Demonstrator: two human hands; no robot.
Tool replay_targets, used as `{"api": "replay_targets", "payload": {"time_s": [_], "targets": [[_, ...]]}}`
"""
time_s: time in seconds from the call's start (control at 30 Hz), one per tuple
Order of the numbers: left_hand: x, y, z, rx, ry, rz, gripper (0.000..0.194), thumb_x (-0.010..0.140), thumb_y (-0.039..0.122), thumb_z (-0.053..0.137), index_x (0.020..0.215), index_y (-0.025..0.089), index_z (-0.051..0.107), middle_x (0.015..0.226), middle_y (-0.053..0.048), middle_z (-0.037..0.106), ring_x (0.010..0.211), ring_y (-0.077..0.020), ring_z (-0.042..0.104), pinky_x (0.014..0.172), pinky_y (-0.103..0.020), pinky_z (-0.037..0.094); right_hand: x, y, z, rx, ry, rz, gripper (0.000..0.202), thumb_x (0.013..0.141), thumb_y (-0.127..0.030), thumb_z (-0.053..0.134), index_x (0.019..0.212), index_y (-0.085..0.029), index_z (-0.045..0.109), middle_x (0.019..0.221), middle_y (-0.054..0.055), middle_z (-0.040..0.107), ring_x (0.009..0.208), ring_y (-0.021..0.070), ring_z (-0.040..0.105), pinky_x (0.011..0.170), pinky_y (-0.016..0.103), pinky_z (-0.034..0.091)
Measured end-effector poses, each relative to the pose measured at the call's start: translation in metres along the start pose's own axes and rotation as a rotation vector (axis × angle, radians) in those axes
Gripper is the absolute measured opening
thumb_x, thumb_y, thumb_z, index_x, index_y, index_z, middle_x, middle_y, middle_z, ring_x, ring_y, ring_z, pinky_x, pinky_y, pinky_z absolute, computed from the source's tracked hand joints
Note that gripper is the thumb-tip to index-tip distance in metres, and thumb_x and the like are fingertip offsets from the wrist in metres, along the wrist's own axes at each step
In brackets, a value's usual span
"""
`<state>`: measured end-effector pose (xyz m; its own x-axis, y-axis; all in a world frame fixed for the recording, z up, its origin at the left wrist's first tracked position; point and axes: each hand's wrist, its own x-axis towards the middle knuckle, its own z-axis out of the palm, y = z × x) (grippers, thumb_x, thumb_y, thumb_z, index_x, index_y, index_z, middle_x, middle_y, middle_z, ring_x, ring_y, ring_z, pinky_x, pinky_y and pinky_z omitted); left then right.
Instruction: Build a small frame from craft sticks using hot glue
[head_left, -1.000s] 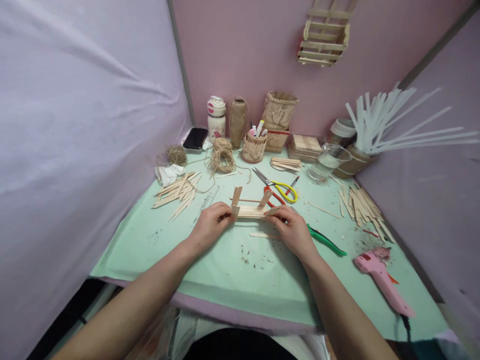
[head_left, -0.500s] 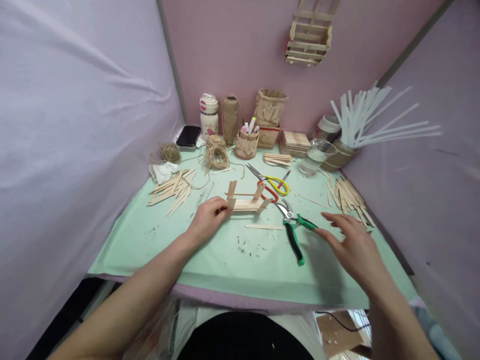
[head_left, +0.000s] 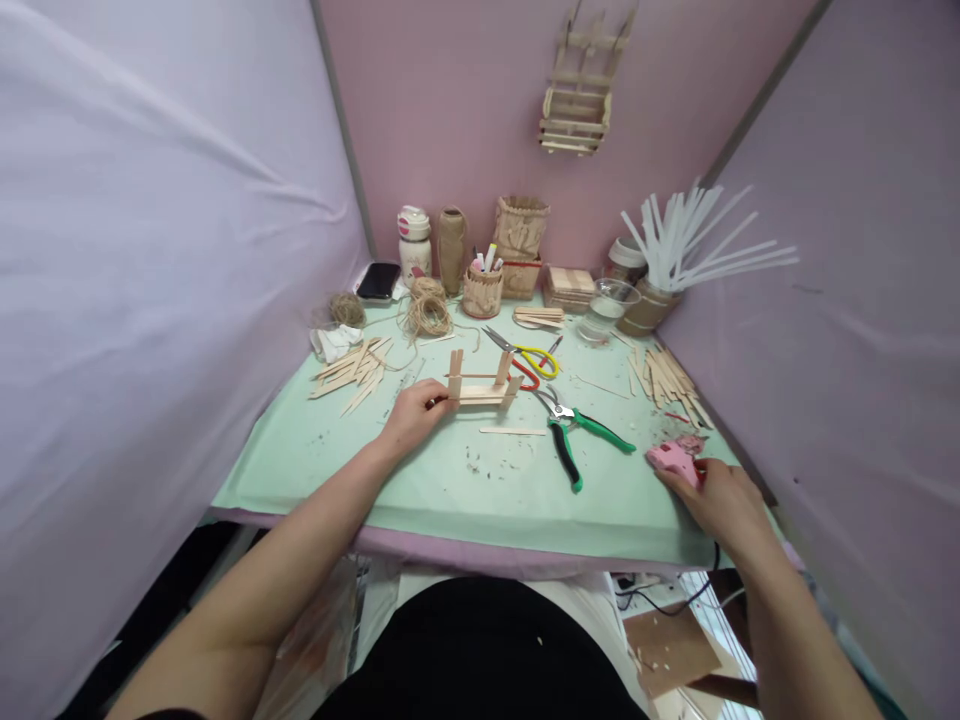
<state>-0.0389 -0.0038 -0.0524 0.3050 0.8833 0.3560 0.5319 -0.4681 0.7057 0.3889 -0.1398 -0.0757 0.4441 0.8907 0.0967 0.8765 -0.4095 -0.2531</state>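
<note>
My left hand (head_left: 416, 415) pinches the left end of a small frame built of craft sticks (head_left: 481, 392), which stands on the green tabletop. Over at the right edge, my right hand (head_left: 721, 495) is closed around a pink glue gun (head_left: 675, 460), its nozzle side partly hidden. A single craft stick (head_left: 512, 432) lies just in front of the frame. Between the hands rest green-handled pruning shears (head_left: 570, 420) with their handles spread. Behind them are scissors with yellow and red handles (head_left: 531, 362).
Loose sticks lie in piles at left (head_left: 352, 375) and right (head_left: 667, 380). Along the back stand twine rolls (head_left: 427, 308), a pen holder (head_left: 482, 292), a stack of wooden squares (head_left: 568, 287), a plastic cup of water (head_left: 602, 315) and a pot of white glue sticks (head_left: 651, 305).
My right hand has moved right and down from beside the shears and closed on the pink glue gun. My left hand keeps holding the stick frame. The view has shifted slightly.
</note>
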Motion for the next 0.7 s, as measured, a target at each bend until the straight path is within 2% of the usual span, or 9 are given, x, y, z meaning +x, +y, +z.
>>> {"api": "replay_targets", "payload": {"time_s": [0.1,0.2,0.3,0.37,0.47,0.53,0.6,0.7], "targets": [[0.0,-0.001,0.0,-0.001,0.009,0.012,0.014,0.083,0.026,0.06,0.076,0.019,0.069,0.078,-0.002,0.066,0.073,-0.0147,0.058,0.068,-0.026,0.044,0.0,-0.012,-0.013,-0.023,-0.067,0.006,0.042,0.073,-0.06,0.052,0.074,-0.02,0.061,0.073,0.019,0.066,0.073,0.0357,0.064,0.063,0.044,0.047],[0.0,-0.002,0.0,-0.008,0.015,0.018,0.013,0.082,0.024,0.061,0.075,0.017,0.069,0.076,-0.002,0.064,0.071,-0.0138,0.057,0.066,-0.025,0.044,-0.011,-0.025,-0.04,0.052,-0.049,0.004,0.039,0.074,-0.061,0.049,0.068,-0.024,0.056,0.067,0.015,0.064,0.063,0.0318,0.062,0.057,0.041,0.046],[-0.001,-0.004,0.001,-0.017,0.018,0.02,0.011,0.082,0.023,0.061,0.076,0.017,0.07,0.076,-0.001,0.062,0.069,-0.0129,0.055,0.066,-0.025,0.044,-0.032,-0.044,-0.069,0.248,-0.044,-0.07,0.043,0.076,-0.065,0.049,0.077,-0.024,0.061,0.067,0.01,0.064,0.057,0.0273,0.06,0.052,0.038,0.047],[-0.001,-0.005,0.002,-0.024,0.016,0.021,0.01,0.081,0.021,0.061,0.076,0.018,0.069,0.077,-0.001,0.061,0.069,-0.0127,0.055,0.067,-0.025,0.044,-0.048,-0.061,-0.08,0.42,-0.048,-0.144,0.045,0.078,-0.066,0.05,0.087,-0.024,0.064,0.071,0.009,0.066,0.058,0.0255,0.06,0.051,0.037,0.049],[-0.001,-0.005,0.005,-0.029,0.006,0.02,0.008,0.08,0.018,0.062,0.076,0.018,0.069,0.077,-0.001,0.06,0.07,-0.0129,0.054,0.068,-0.025,0.045,-0.07,-0.095,-0.077,0.633,-0.149,-0.314,0.039,0.082,-0.061,0.055,0.093,-0.025,0.066,0.079,0.007,0.069,0.066,0.0244,0.064,0.058,0.035,0.054],[-0.001,-0.005,0.006,-0.03,-0.006,0.015,0.008,0.079,0.016,0.062,0.076,0.018,0.07,0.077,-0.001,0.059,0.07,-0.0132,0.054,0.069,-0.026,0.045,-0.08,-0.122,-0.068,0.697,-0.223,-0.381,0.035,0.089,-0.053,0.053,0.106,-0.026,0.067,0.09,0.008,0.071,0.074,0.0233,0.065,0.063,0.033,0.055],[-0.002,-0.004,0.006,-0.029,-0.017,0.005,0.008,0.079,0.015,0.063,0.077,0.018,0.07,0.077,-0.001,0.059,0.07,-0.0134,0.054,0.069,-0.026,0.045,-0.084,-0.149,-0.058,0.739,-0.308,-0.439,0.037,0.092,-0.052,0.05,0.112,-0.025,0.067,0.095,0.008,0.072,0.068,0.0206,0.062,0.057,0.03,0.053],[-0.003,-0.003,0.007,-0.029,-0.026,-0.02,0.009,0.079,0.015,0.064,0.077,0.018,0.071,0.078,-0.002,0.059,0.071,-0.0143,0.055,0.069,-0.027,0.044,-0.082,-0.184,-0.046,0.765,-0.37,-0.483,0.038,0.094,-0.053,0.045,0.105,-0.023,0.067,0.09,0.008,0.07,0.063,0.019,0.059,0.053,0.029,0.049]]}}
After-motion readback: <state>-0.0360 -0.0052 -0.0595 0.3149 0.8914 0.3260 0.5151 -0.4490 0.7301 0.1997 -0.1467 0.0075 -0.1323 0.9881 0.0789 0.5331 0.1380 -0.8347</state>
